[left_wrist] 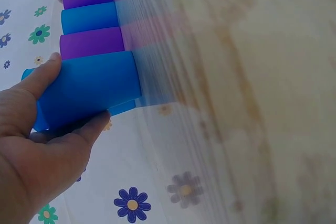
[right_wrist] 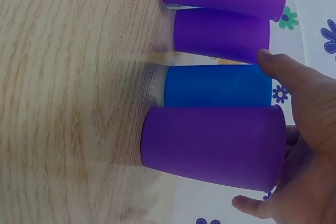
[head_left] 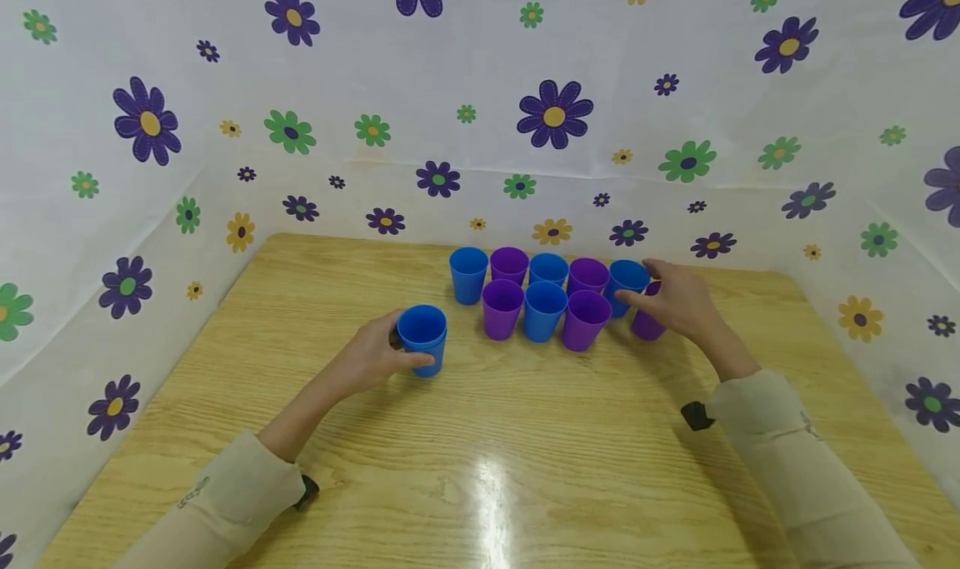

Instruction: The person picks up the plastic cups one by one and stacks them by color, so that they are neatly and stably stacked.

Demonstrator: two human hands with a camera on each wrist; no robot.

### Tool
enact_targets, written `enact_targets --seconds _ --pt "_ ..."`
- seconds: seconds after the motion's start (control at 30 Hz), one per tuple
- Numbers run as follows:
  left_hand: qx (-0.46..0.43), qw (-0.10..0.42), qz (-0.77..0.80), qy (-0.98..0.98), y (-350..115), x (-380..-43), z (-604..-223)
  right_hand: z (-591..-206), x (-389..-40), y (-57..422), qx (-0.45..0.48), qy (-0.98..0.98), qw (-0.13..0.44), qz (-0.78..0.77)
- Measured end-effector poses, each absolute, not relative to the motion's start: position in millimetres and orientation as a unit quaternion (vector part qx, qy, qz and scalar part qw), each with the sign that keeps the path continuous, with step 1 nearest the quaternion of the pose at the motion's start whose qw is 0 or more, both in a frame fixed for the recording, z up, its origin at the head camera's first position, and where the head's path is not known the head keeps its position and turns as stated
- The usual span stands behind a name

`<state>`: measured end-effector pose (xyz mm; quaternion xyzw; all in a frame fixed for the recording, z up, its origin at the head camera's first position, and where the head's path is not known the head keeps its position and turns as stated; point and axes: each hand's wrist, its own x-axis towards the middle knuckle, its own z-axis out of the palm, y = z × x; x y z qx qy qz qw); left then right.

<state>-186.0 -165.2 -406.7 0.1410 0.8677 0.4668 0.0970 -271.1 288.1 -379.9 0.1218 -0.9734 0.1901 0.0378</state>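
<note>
My left hand [head_left: 375,356] holds a blue cup [head_left: 422,327] with a second blue rim just below its own, as of nested cups. Thumb and fingers wrap its sides; whether its base touches the table cannot be told. At the right end, my right hand [head_left: 675,298] hovers round the rim of a blue cup [head_left: 628,276], thumb and fingers spread apart. Under that hand a purple cup [head_left: 647,323] is partly hidden; the right wrist view shows this purple cup [right_wrist: 210,145] in front of the blue cup [right_wrist: 218,86], both upright on the table.
Several more blue and purple cups stand close together in two rows, among them a blue cup [head_left: 468,277] at the back left and a purple cup [head_left: 585,323] in front. A flowered cloth [head_left: 465,144] rises behind the wooden table [head_left: 487,436].
</note>
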Motion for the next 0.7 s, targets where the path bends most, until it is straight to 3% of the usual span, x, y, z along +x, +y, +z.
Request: enact_targets --seconds 0.7 --pt "0.141 0.091 0.469 0.867 -164.6 -186.1 -407.8 -381.2 -270.2 283.6 0.093 -0.975 0.024 0.199"
